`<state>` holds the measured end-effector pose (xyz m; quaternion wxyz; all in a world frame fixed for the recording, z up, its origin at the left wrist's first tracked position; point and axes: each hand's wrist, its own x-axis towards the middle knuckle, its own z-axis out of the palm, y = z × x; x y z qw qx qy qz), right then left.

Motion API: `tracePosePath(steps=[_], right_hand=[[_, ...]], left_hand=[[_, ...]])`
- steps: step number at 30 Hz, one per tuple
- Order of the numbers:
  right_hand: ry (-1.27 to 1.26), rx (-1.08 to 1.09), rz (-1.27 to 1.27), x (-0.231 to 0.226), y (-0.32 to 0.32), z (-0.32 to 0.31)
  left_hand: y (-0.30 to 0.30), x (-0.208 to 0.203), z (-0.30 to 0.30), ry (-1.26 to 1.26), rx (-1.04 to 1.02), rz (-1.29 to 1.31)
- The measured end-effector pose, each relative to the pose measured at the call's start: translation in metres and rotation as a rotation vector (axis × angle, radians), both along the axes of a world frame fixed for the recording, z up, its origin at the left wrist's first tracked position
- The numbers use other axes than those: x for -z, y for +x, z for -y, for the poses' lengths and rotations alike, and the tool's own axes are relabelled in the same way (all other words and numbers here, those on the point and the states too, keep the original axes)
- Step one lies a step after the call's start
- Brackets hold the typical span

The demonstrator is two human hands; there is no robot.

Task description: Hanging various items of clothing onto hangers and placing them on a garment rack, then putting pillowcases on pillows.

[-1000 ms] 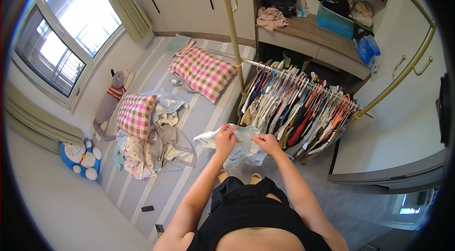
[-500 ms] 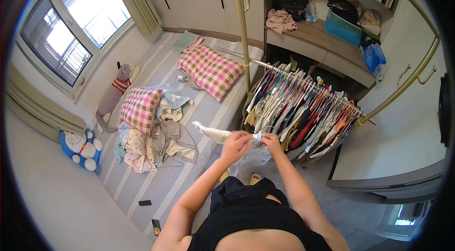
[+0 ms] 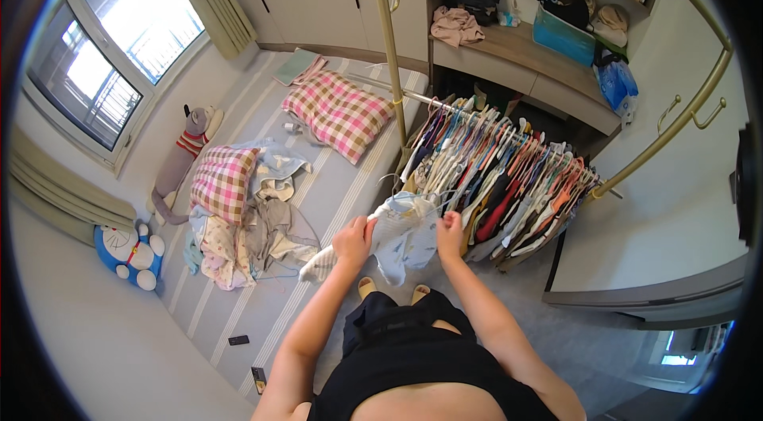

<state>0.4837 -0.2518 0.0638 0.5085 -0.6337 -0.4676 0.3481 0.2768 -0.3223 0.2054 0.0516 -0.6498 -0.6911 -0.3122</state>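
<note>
the garment (image 3: 405, 242) is pale blue and white; the pillows (image 3: 342, 115) checked pink, brown and white; the bed (image 3: 334, 182) grey with white stripes; the pole (image 3: 389, 47) gold.

One bare left hand (image 3: 354, 240) and one bare right hand (image 3: 449, 236) are seen, with pale blue-and-white cloth (image 3: 407, 240) between them (whether one garment or more cannot be told). Two pink-and-brown checked fabric pillows (image 3: 340, 115) are counted, plus two plush toys (image 3: 131, 256), two pale-yellow slippers (image 3: 366, 286), two olive fabric curtains (image 3: 208, 0) and one blue plastic bin (image 3: 563, 37). The multicoloured hanging clothes (image 3: 497, 186) are too tightly packed to be counted.
</note>
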Motion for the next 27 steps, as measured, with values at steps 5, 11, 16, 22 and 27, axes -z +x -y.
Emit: tracePosePath(steps=[5,11,16,22,27], right_hand=[[0.083,-0.113,-0.098,0.026,-0.043,-0.017],[-0.31,-0.934,-0.508,-0.003,-0.064,-0.02],[-0.465,-1.067,-0.368,0.001,-0.075,-0.004],[-0.049,-0.764,0.516,0.018,-0.089,0.002],[-0.277,-0.576,-0.498,0.008,-0.069,-0.005]], left_hand=[[0.0,-0.01,0.007,0.1,0.041,0.055],[-0.028,-0.006,0.023,0.166,-0.027,0.134],[-0.036,-0.002,0.022,0.151,-0.054,0.192],[-0.028,-0.007,0.025,0.122,0.155,0.318],[-0.055,0.005,0.036,0.074,0.001,0.288]])
